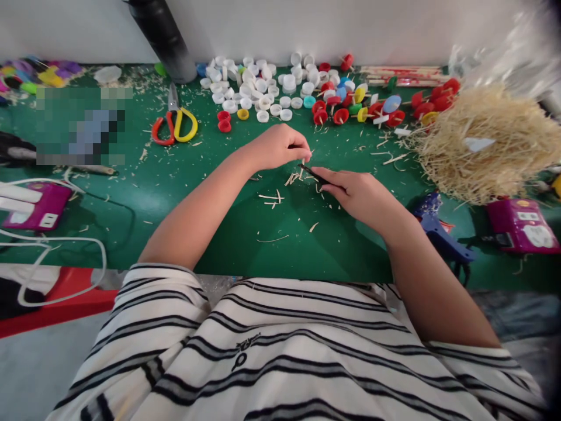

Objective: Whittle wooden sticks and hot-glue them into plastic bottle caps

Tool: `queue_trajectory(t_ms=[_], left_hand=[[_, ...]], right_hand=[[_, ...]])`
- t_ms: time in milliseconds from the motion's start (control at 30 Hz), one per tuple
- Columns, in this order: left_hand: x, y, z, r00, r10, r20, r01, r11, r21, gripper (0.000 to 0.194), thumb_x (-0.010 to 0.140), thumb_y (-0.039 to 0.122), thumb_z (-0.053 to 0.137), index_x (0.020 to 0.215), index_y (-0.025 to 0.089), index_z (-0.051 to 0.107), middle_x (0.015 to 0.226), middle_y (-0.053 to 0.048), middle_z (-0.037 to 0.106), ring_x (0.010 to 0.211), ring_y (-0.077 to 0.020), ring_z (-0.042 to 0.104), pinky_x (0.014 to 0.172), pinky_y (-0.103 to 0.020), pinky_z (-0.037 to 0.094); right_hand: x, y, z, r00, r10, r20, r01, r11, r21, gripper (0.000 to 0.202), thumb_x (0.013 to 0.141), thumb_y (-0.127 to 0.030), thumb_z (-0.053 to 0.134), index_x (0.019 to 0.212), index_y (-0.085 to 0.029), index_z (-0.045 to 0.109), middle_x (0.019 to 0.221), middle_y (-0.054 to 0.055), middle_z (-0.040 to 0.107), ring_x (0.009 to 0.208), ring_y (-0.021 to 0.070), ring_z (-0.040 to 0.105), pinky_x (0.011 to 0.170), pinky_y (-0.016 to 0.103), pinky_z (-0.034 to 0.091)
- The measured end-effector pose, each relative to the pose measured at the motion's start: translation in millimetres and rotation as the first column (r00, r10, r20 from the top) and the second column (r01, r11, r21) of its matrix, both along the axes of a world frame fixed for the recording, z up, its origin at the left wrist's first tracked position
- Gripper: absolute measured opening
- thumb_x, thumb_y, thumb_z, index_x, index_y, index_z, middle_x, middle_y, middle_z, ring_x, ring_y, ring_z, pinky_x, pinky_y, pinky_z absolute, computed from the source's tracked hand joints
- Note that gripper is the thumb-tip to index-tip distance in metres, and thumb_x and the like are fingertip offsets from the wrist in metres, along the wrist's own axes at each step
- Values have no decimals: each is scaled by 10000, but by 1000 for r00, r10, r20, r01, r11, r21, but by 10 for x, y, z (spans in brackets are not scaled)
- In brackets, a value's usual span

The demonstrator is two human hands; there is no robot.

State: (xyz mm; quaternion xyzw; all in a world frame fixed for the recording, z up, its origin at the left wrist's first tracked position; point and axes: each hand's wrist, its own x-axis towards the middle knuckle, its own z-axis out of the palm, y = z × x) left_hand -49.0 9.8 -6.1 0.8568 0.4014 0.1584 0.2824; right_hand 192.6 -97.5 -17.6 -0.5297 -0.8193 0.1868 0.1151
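My left hand (287, 146) is closed in a pinch on a short thin wooden stick (303, 162), whose end points down at the green tabletop (236, 234). A slim dark knife (314, 175) is gripped in my right hand (359, 192), its tip touching or very close to the stick just under my left fingertips. Cut wood slivers (293, 178) lie beneath both hands. Several short stick pieces (274, 199) rest on the table nearer to me.
Behind my hands spread white bottle caps (258, 88) and coloured caps with sticks through them (340, 116). Scissors (175, 126) and a dark bottle (164, 44) stand left. On the right are a straw heap (486, 158), a blue glue gun (445, 231) and a purple socket box (523, 225).
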Motion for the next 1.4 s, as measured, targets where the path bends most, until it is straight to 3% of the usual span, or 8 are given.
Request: queue_trajectory(t_ms=[233,400,567,1000,1200,1400], left_hand=[[217,-57,-122,997,-58,53,57,998,31,241,918,349,653,921,194,838,843,-61,789,770,-162,657,858,-367,487],[103,-59,-134,992,-37,124,31,998,53,236,936,325,642,906,189,832,925,-64,818,858,-166,716,872,-339,514],[86,-58,-118,992,-54,118,47,997,65,218,927,317,662,868,195,833,926,-63,821,856,-167,725,857,-335,520],[54,48,-229,982,-12,187,10,1000,13,219,930,292,653,841,169,811,839,-47,801,786,-141,689,883,-333,521],[37,45,-256,972,-15,235,13,1000,11,214,925,292,663,843,170,820,868,-53,813,796,-139,694,845,-315,519],[-36,82,-280,977,-4,213,-6,999,46,219,925,316,685,854,164,826,877,-66,813,800,-153,705,841,-329,525]], right_hand=[[138,-33,-26,999,-1,-32,1,1000,-9,516,1085,-365,502,1596,-350,575,1342,33,791,984,245,766,876,377,583],[53,-3,-22,999,13,-34,-13,1000,18,517,1088,-354,489,1596,-330,581,1330,58,792,997,254,753,869,374,569],[-57,13,7,999,-18,50,18,1000,11,539,1086,-364,489,1622,-361,544,1140,61,829,858,236,724,767,336,528],[-32,-61,16,997,-70,-12,69,996,-60,516,1084,-375,502,1594,-365,582,1337,41,792,954,256,768,864,390,586],[-2,-72,21,998,-43,-46,40,997,-60,518,1075,-370,511,1586,-343,595,1366,38,780,1040,271,773,892,391,590],[-152,-11,66,999,-44,19,44,998,-34,514,1084,-322,491,1586,-328,597,1324,63,797,990,267,766,862,370,563]])
